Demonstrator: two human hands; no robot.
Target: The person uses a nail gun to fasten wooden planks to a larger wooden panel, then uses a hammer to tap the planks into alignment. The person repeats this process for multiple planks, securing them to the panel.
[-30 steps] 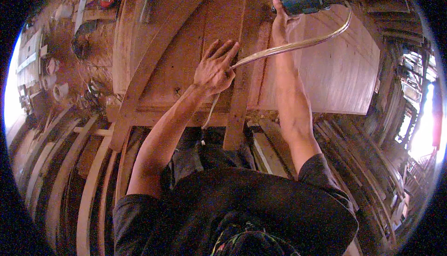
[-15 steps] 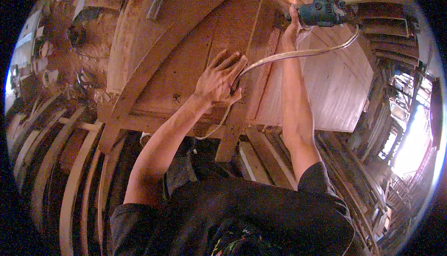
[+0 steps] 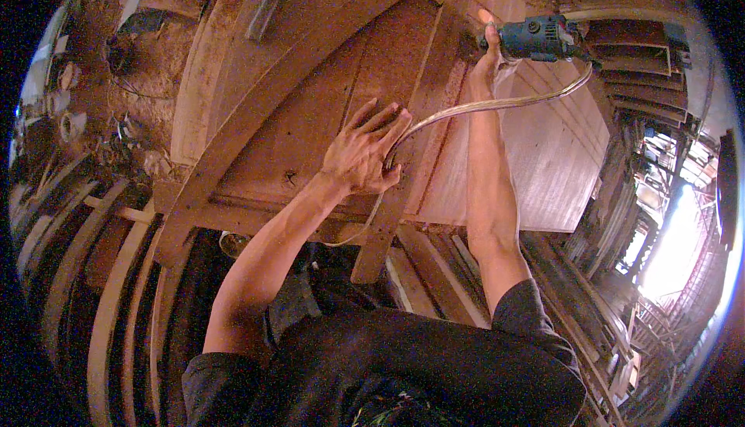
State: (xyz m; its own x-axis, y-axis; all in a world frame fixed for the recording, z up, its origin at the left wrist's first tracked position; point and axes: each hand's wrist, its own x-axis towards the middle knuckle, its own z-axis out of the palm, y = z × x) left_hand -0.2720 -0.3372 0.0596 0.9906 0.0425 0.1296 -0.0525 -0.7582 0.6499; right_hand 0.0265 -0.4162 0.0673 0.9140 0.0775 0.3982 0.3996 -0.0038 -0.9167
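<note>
The blue-green power tool [image 3: 535,38], firmly wrapped in the right hand [image 3: 490,48], has shifted slightly right by the pale panel [image 3: 528,163], while the left hand [image 3: 361,151], fingers loosely fanned, still thumb-pinches the cord [image 3: 497,105], likely managing slack.

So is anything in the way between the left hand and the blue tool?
Yes: in this view, the right hand, holding the blue tool, lies between it and the left hand; the cord crosses the right forearm.
</note>
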